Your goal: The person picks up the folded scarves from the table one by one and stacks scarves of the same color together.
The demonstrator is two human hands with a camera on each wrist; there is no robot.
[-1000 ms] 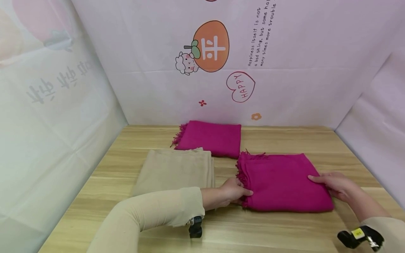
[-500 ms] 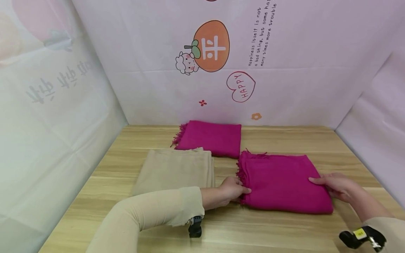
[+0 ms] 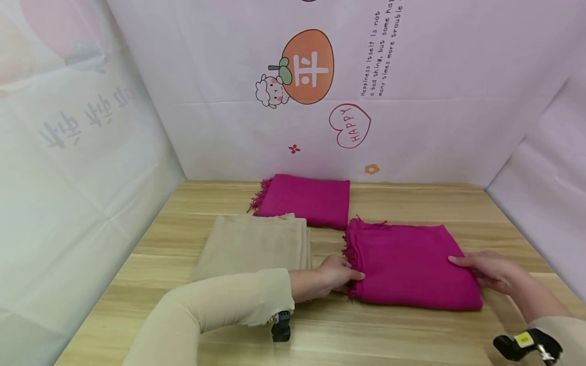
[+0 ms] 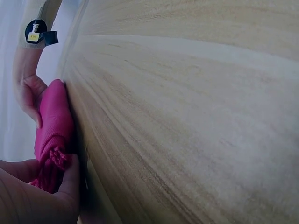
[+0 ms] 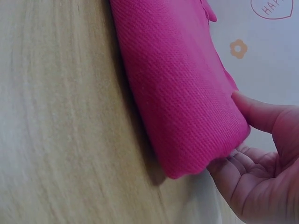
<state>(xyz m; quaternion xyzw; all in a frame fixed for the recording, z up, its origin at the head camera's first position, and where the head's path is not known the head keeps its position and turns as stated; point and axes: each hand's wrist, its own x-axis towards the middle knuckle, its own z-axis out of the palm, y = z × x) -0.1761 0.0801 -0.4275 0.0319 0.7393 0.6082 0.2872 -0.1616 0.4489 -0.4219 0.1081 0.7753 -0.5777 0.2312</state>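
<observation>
A folded magenta scarf (image 3: 412, 267) with a fringed left side lies at the right of the table, between both hands. My left hand (image 3: 330, 277) pinches its fringed edge, thumb on top and fingers underneath. In the left wrist view, the tassels (image 4: 58, 158) bunch between thumb and fingers. At the opposite end, my right hand (image 3: 492, 269) grips the scarf's folded edge, the thumb (image 5: 257, 109) over it and the other fingers curled beneath. Close up in the right wrist view, the rounded fold (image 5: 182, 102) shows a ribbed weave.
A folded beige cloth (image 3: 256, 244) lies to the left, partly hidden by the left sleeve (image 3: 229, 300). Behind it, a second folded magenta scarf (image 3: 306, 201) with fringe sits near the back edge. Printed white sheets (image 3: 412, 137) enclose the wooden table (image 3: 348, 335) at the back and sides.
The held scarf's front right corner has dropped slightly and its far right corner has shifted a little right. Both hands keep their hold, nearly still.
</observation>
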